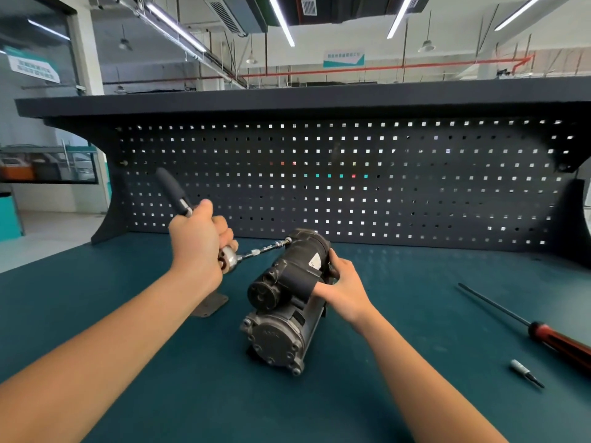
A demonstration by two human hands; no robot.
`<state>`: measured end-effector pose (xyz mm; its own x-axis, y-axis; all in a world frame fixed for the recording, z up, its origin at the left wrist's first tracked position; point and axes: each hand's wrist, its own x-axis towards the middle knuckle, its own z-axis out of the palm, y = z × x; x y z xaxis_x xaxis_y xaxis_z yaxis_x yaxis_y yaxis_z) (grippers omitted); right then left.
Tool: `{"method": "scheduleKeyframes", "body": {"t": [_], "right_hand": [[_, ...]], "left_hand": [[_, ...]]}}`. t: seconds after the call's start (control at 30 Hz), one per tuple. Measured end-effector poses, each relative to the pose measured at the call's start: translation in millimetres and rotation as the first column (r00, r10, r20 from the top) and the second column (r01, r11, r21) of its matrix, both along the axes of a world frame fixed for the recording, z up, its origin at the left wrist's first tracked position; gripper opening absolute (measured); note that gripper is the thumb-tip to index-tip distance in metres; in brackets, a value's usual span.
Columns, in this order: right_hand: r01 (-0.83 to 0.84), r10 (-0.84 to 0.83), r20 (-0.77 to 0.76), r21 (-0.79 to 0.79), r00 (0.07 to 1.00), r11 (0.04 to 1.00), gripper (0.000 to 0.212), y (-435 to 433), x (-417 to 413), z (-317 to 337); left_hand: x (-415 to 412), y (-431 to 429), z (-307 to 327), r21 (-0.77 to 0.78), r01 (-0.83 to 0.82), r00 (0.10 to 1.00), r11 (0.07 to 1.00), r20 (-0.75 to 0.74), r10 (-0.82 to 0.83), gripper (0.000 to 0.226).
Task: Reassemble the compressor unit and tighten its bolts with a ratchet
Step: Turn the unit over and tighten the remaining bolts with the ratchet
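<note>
A dark grey compressor unit (284,302) lies on the teal bench mat (192,394) at the centre. My left hand (200,244) grips a ratchet (174,193) near its head, with the black handle pointing up and to the left. A slim extension bar (263,249) runs from the ratchet head to the far top end of the compressor. My right hand (343,282) holds the compressor's black cylindrical body from the right side, fingers wrapped round it.
A long screwdriver with a red and black handle (550,337) lies at the right edge of the mat. A small bit socket (524,372) rests near it. A flat metal bracket (212,305) sits beneath my left forearm. A dark pegboard (351,180) backs the bench.
</note>
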<state>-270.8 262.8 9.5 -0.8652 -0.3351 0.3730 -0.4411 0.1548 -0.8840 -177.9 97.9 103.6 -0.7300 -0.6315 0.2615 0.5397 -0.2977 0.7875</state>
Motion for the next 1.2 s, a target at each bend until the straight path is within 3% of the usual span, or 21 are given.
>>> {"method": "scheduleKeyframes", "body": {"t": [0.1, 0.23, 0.33, 0.5, 0.77, 1.1, 1.2], "right_hand": [[0.031, -0.031, 0.034, -0.018, 0.999, 0.999, 0.075, 0, 0, 0], [-0.003, 0.006, 0.045, -0.055, 0.999, 0.998, 0.056, 3, 1, 2], [-0.033, 0.037, 0.060, -0.064, 0.997, 0.997, 0.065, -3, 3, 1], [-0.068, 0.071, 0.040, -0.052, 0.997, 0.996, 0.053, -5, 4, 1], [-0.060, 0.060, 0.016, -0.009, 0.998, 0.998, 0.049, 1, 2, 3], [-0.072, 0.073, 0.040, -0.018, 0.997, 0.997, 0.045, -2, 4, 4], [-0.118, 0.123, 0.086, -0.065, 0.989, 0.991, 0.039, -1, 5, 5]], "left_hand": [[-2, 11, 9, -0.113, 0.009, 1.000, 0.994, -0.026, -0.012, 0.036], [0, 23, 9, -0.137, 0.010, 0.996, 0.990, -0.083, -0.022, 0.037], [5, 27, -4, -0.059, -0.007, 0.988, 0.998, -0.153, -0.002, 0.032], [10, 31, -23, -0.035, 0.074, 0.969, 0.997, -0.235, -0.080, 0.031], [11, -5, -30, 0.007, 0.235, 0.960, 0.972, -0.161, -0.231, 0.029], [10, 15, -29, -0.083, 0.127, 0.969, 0.988, -0.202, -0.142, 0.028], [13, 7, -28, -0.078, 0.124, 0.980, 0.989, -0.144, -0.134, 0.023]]}}
